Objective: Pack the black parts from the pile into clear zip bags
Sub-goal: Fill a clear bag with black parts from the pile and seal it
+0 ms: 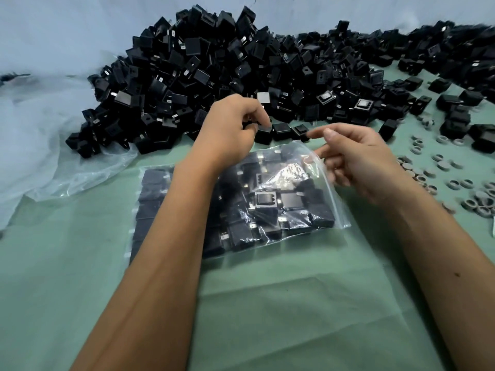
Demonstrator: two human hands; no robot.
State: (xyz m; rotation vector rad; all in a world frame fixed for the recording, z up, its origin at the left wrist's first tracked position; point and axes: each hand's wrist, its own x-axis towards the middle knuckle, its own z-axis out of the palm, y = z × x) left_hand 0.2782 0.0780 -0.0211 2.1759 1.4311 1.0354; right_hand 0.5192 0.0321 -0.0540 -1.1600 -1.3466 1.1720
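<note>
A large pile of black parts (214, 73) with metal tabs covers the back of the green table. In front of it lies a clear zip bag (281, 210) with several black parts inside. My left hand (230, 129) is at the pile's front edge, its fingers curled around a black part (263, 133) there. My right hand (356, 159) pinches the bag's upper right corner at the open mouth and lifts it a little. My left forearm crosses over the bag's left half and hides it.
Crumpled clear plastic sheeting (40, 145) lies at the left. Several small grey rings (439, 167) are scattered at the right, among loose black parts (455, 121). The green table surface (267, 303) stretches toward me.
</note>
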